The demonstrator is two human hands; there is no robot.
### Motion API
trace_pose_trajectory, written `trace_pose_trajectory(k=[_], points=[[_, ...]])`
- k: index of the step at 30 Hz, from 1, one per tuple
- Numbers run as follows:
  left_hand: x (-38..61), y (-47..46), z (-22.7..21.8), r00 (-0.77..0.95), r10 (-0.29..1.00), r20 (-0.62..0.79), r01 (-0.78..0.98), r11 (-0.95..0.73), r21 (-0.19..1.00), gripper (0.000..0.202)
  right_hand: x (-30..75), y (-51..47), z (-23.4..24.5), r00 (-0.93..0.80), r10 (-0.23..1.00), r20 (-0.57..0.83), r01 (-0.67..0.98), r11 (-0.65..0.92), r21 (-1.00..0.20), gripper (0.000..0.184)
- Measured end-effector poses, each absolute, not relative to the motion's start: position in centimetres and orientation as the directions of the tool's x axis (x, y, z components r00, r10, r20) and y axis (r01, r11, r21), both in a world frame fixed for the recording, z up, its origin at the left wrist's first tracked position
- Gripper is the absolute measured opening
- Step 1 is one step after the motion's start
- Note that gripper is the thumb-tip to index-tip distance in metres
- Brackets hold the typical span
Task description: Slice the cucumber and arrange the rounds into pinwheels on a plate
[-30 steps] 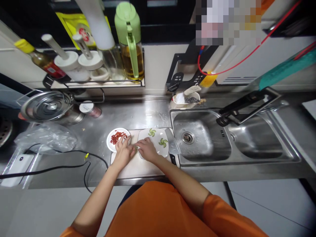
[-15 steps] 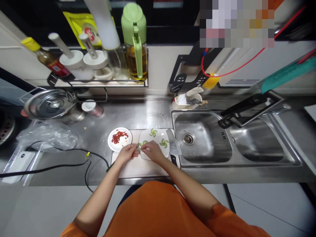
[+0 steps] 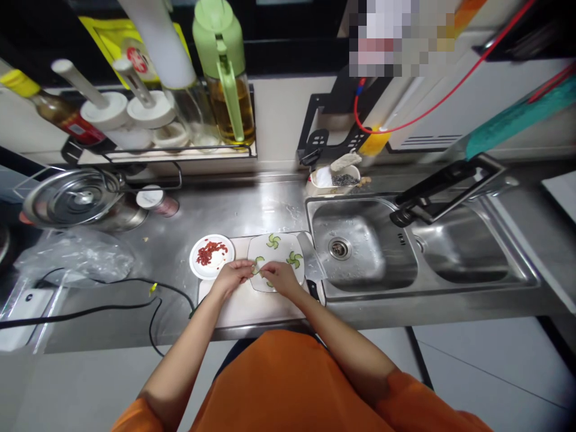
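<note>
My left hand (image 3: 234, 277) is closed in a pinch at the left edge of a white squarish plate (image 3: 282, 249). A small cucumber slice (image 3: 255, 268) shows at its fingertips. Over the plate's front part, my right hand (image 3: 282, 279) also pinches, its fingertips meeting the same slice. Green-edged slices lie on the plate in a pinwheel at the back (image 3: 273, 241) and another at the right (image 3: 294, 259); those at the front are partly covered by my right hand. A round white plate (image 3: 230, 249) of dried red berries (image 3: 210, 252) stands behind my left hand.
The plates rest on a pale cutting board (image 3: 240, 309). A cleaver (image 3: 310, 255) lies along its right side, beside a double sink (image 3: 364, 240) with a black faucet (image 3: 427, 192). Left are a lidded pot (image 3: 81, 198), a plastic bag (image 3: 76, 255) and black cables (image 3: 130, 306). A condiment rack (image 3: 180, 155) hangs behind.
My head view has shifted, so the counter appears further left. My fingertips have risen slightly over the plate's left edge, and the slice between them shows more clearly.
</note>
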State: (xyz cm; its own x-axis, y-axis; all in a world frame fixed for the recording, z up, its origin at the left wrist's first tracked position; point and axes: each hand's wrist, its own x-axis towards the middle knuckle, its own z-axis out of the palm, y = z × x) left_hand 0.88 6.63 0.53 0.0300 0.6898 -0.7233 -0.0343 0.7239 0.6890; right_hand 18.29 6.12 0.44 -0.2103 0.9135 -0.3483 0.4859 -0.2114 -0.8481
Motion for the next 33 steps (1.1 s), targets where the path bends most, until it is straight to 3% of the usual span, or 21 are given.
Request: trace_pose_trajectory(k=[6, 11, 20, 27, 33], points=[[0.8, 8.1, -0.6, -0.008, 0.832, -0.554, 0.238, 0.54, 0.807, 0.029, 16.8, 6.7, -0.7, 0.0, 0.828, -0.561, 0.368, -0.521, -0.77, 0.01], [0.9, 9.7, -0.6, -0.03, 0.896, -0.442, 0.544, 0.386, 0.745, 0.025, 15.4, 7.7, -1.0, 0.076, 0.787, -0.612, 0.322, -0.6, -0.732, 0.003], [1.6, 10.6, 0.0, -0.005, 0.92, -0.392, 0.693, 0.286, 0.662, 0.02, 15.0, 8.0, -1.6, 0.116, 0.771, -0.626, 0.341, -0.623, -0.704, 0.01], [1.6, 10.4, -0.1, 0.009, 0.921, -0.389, 0.689, 0.276, 0.67, 0.02, 14.9, 8.2, -1.9, 0.086, 0.784, -0.614, 0.397, -0.592, -0.701, 0.008], [1.7, 10.4, 0.2, 0.043, 0.934, -0.354, 0.745, 0.206, 0.635, 0.017, 14.9, 8.3, -2.1, 0.066, 0.834, -0.548, 0.523, -0.497, -0.693, 0.009]])
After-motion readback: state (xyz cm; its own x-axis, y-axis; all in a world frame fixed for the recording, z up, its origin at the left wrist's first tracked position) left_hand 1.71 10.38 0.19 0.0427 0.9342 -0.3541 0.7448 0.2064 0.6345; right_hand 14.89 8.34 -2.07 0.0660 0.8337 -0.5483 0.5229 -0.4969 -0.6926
